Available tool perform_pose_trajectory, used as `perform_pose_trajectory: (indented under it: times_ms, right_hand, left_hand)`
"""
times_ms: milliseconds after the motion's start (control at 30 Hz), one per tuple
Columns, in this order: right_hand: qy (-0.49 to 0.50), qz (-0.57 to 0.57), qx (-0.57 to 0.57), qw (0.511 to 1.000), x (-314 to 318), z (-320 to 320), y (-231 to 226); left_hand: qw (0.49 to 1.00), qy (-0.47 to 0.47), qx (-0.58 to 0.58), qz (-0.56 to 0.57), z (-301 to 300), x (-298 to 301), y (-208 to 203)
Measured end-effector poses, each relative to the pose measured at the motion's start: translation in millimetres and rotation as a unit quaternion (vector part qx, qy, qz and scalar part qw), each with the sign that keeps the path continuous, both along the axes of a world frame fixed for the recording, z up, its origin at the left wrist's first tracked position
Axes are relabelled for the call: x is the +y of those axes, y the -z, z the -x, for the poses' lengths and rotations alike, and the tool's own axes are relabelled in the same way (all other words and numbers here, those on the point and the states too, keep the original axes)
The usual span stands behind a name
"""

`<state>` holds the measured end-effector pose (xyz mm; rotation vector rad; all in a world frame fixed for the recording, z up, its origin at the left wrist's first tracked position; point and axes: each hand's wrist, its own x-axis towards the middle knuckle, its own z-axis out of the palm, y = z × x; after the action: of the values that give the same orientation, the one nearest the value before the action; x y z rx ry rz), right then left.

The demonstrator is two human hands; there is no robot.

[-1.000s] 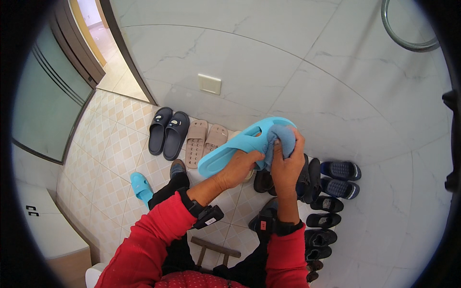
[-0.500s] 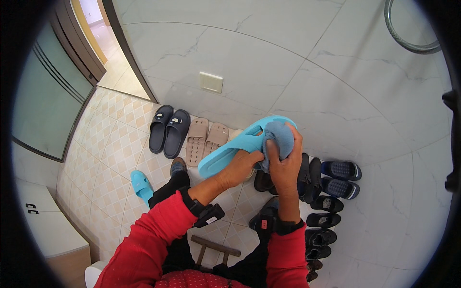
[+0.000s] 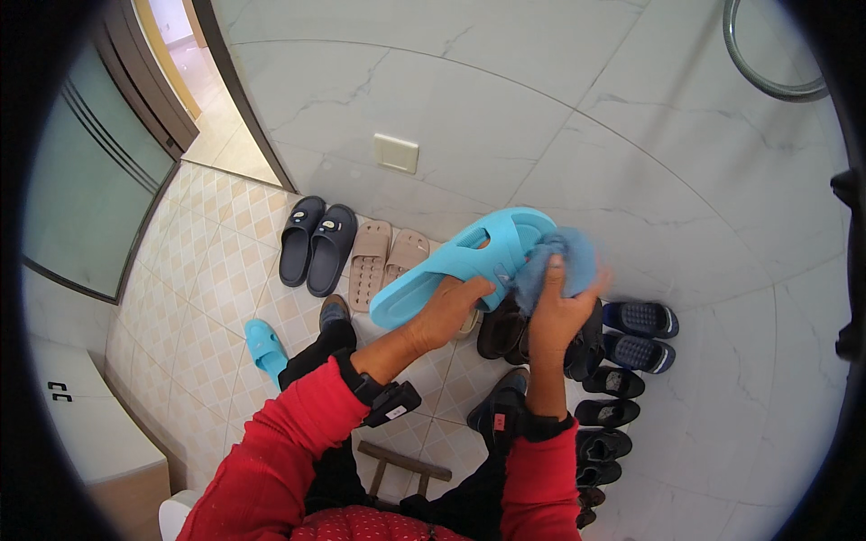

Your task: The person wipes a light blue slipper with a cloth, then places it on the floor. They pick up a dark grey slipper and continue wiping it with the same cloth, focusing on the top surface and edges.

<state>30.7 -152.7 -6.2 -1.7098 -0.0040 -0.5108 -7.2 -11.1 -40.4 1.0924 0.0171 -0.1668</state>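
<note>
A light-blue slipper [image 3: 483,257] is held up off the floor, its heel toward the lower left and its toe toward the upper right. My left hand [image 3: 449,311] grips it along the near side, thumb pressed by the strap; the fingers underneath are hidden. In my right hand [image 3: 561,307] is a blue-grey cloth [image 3: 570,261], bunched and smeared by motion at the slipper's toe end. Whether the cloth touches the slipper is hard to make out. A matching light-blue slipper [image 3: 264,347] lies on the floor at the left, beside my foot.
Dark grey slippers [image 3: 332,251] and beige slippers [image 3: 368,266] stand along the tiled wall [image 3: 469,117]. Several dark shoes and slippers [image 3: 639,352] line the right side. Between my legs is a small wooden stool [image 3: 404,462]. A white cabinet [image 3: 90,415] stands at left, below a glass door [image 3: 108,162].
My right hand and the cloth have moved to the right, uncovering more of the slipper's strap and toe. The slipper has tilted slightly; my left hand keeps its hold.
</note>
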Motion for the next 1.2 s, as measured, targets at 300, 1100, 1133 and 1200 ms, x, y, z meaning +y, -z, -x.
perform_pose_trajectory:
  times_ms: [300, 1100, 1133, 1200]
  right_hand:
    - [-0.143, 0.159, -0.069, 0.974, 15.2, 13.0, 9.5]
    - [-0.08, 0.127, -0.079, 0.986, 10.2, 5.6, 7.4]
    - [-0.065, 0.129, -0.083, 0.986, 9.0, 3.7, 7.2]
    - [-0.022, 0.103, -0.051, 0.993, 4.6, -0.9, 6.4]
  left_hand:
    - [0.999, 0.028, 0.02, -0.033, 1.3, 6.0, 1.2]
    - [0.945, -0.001, -0.125, -0.303, 11.1, -6.1, -12.5]
    - [0.929, -0.01, -0.131, -0.345, 11.3, -6.8, -10.9]
    - [0.926, -0.029, -0.16, -0.342, 13.7, -7.5, -9.0]
